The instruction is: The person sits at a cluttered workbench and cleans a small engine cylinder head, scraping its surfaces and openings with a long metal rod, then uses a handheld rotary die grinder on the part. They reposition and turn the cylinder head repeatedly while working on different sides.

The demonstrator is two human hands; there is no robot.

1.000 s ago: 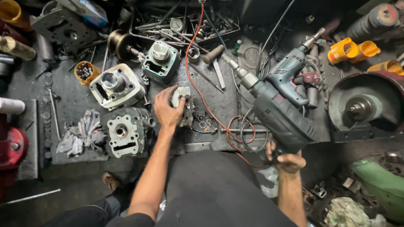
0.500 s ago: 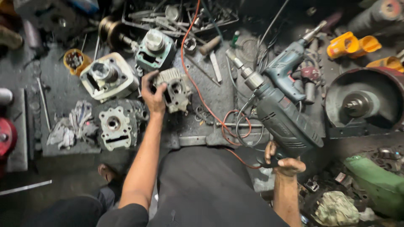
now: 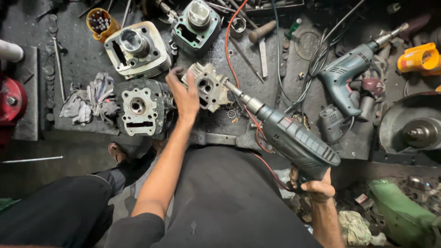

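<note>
Left hand [image 3: 183,94] — fingers spread, gripping a finned, rough-cast grey metal cylinder head [image 3: 207,86] on the oily dark bench [image 3: 275,87]. Right hand [image 3: 317,189] — fingers wrapped around the grip of a ribbed dark-green electric drill [image 3: 294,138], whose steel bit meets the head opposite the left fingertips. Just outside the left palm lies a second finned casting [image 3: 140,106]; beyond it, a crumpled grey rag [image 3: 89,101]. An orange cable [image 3: 228,50] runs past the head.

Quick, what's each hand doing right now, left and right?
Left hand: closed around the small finned cylinder head on the bench, steadying it.
Right hand: shut on the grip of the dark electric drill, bit end at the head.
</note>
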